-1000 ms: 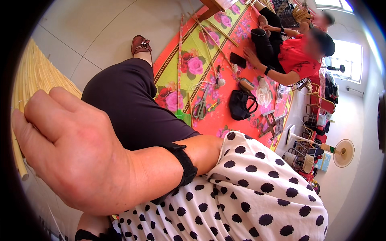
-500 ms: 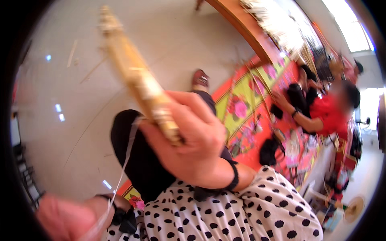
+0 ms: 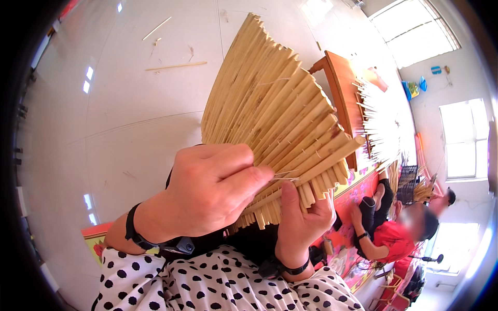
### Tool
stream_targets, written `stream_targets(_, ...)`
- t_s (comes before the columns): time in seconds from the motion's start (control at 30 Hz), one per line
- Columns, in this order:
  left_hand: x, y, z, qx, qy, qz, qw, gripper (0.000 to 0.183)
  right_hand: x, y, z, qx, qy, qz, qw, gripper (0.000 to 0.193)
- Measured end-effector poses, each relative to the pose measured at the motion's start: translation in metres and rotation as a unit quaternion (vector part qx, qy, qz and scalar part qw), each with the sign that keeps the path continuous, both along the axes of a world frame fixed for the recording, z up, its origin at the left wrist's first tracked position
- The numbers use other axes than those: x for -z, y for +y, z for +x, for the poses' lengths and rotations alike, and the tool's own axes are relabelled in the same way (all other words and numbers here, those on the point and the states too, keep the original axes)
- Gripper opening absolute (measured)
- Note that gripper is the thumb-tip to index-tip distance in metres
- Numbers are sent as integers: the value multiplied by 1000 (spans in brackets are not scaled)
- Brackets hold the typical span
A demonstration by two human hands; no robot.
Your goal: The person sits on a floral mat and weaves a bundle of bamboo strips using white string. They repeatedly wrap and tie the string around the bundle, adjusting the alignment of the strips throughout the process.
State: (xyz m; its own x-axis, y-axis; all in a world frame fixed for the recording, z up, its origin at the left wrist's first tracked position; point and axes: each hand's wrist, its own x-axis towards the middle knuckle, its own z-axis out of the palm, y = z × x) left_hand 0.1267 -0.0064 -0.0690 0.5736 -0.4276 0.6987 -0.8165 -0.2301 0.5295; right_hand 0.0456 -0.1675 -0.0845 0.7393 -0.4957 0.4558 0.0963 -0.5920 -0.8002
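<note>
A panel of pale yellow reed stalks [image 3: 264,98], laid side by side and stitched with thin thread, fans upward before me. Its broad face is toward me, with short cut ends along the lower edge. My right hand [image 3: 306,220] grips that lower edge, thumb on the face and fingers behind. Fine white thread [image 3: 285,177] shows between the right thumb and the fingertips of my left hand [image 3: 212,186]. The left hand is closed in a pinch on the thread, against the panel's lower left part. Its remaining fingers are curled, and what lies under them is hidden.
On the right, a wooden table [image 3: 340,98] carries many pale stalks [image 3: 381,124]. A person in a red top [image 3: 386,241] sits beyond a flowered mat [image 3: 358,254]. Loose stalk pieces [image 3: 176,66] lie on the tiled floor [image 3: 145,93].
The reed panel has turned from edge-on to face me. My left hand has risen from the lower left to its lower edge. The whole view has shifted.
</note>
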Motion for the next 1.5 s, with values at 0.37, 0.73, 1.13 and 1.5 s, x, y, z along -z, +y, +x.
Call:
stream_targets(0.37,-1,0,0,-6,-40,22,999,12,4,-5,-10,-8,50,-33,998,28)
stream_targets(0.73,-4,-3,0,3,-38,19,999,18,4,-1,-6,16,12,28,999,26)
stream_targets(1.13,-19,-8,-3,-8,-55,48,997,14,2,-4,-2,3,1,-64,998,23)
stream_targets(1.5,-18,-3,-4,-10,-14,88,996,15,-7,-2,-2,-28,22,-48,998,25)
